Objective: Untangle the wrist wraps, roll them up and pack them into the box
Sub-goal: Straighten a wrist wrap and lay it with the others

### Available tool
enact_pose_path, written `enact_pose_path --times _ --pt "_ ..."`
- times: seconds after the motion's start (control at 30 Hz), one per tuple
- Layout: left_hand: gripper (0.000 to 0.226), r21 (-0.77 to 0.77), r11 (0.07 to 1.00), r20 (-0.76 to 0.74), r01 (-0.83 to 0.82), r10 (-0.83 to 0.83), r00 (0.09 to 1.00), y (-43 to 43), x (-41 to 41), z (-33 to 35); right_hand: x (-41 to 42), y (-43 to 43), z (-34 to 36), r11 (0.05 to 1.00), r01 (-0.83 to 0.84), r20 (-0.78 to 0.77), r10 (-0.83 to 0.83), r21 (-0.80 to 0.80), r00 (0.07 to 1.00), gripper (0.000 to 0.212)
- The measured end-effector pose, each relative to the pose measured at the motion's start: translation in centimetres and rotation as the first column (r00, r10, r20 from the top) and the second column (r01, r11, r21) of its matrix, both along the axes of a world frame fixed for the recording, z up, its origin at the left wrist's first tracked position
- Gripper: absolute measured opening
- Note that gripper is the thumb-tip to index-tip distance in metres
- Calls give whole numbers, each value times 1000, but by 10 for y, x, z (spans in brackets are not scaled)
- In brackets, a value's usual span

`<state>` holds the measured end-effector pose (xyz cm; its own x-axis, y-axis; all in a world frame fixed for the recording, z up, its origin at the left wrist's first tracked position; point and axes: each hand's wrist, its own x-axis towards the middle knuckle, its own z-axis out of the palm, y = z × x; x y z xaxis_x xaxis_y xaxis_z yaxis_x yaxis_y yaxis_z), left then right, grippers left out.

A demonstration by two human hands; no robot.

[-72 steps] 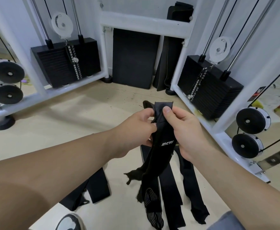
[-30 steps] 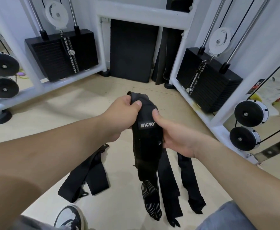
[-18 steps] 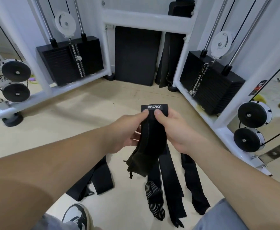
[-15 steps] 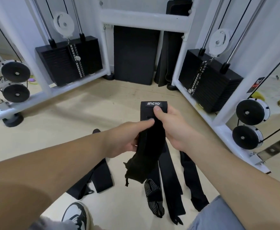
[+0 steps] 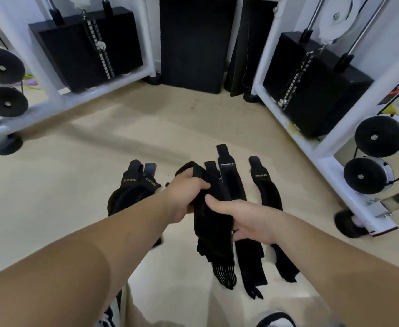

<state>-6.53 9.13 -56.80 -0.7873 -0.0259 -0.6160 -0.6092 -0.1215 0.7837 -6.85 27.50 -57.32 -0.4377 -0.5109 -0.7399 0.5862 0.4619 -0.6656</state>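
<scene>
Both hands meet in the centre of the frame over a beige floor [image 5: 75, 185]. The left hand [image 5: 186, 197] grips the upper end of a black fabric wrist wrap [image 5: 211, 223], fingers curled round it. The right hand [image 5: 250, 220] holds the same wrap lower down, with its thumb pressed on the front and its fingers behind the cloth. The wrap hangs between them, bunched and folded, above the floor.

Under and beside the hands, more wraps lie on the floor. A long black strip with a small white logo [image 5: 228, 171] runs up and down just right of centre. A curved black strip lettered "XUETING" [image 5: 268, 192] lies to the right of it. A black-and-white striped end [image 5: 225, 276] shows below the held wrap; I cannot tell which wrap it belongs to. Left of centre, 2 black wraps with yellowish lettering [image 5: 134, 185] lie together, partly hidden by the left forearm.

A white steel cable-machine frame [image 5: 311, 147] fills the top of the frame, with a black weight stack in the upper left [image 5: 75, 50] and another in the upper right [image 5: 316, 90]. Black mats [image 5: 191, 43] lean at top centre. A shoe [image 5: 276, 319] shows at the bottom edge.
</scene>
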Motion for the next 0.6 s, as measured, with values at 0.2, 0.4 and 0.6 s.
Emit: enact_pose_path --times 0.2,0.4,0.6 --pt "36 2 1000 81 -19 19 997 -23 -31 -62 3 -28 -87 993 115 92 -114 -2 989 56" --pt "31 -25 998 102 -52 54 993 -46 -93 -112 -12 -51 -152 972 225 234 -236 76 943 40" --pt "67 -18 1000 1 -25 25 1000 -53 -158 -148 -46 -61 -174 854 521 415 -477 10 775 39"
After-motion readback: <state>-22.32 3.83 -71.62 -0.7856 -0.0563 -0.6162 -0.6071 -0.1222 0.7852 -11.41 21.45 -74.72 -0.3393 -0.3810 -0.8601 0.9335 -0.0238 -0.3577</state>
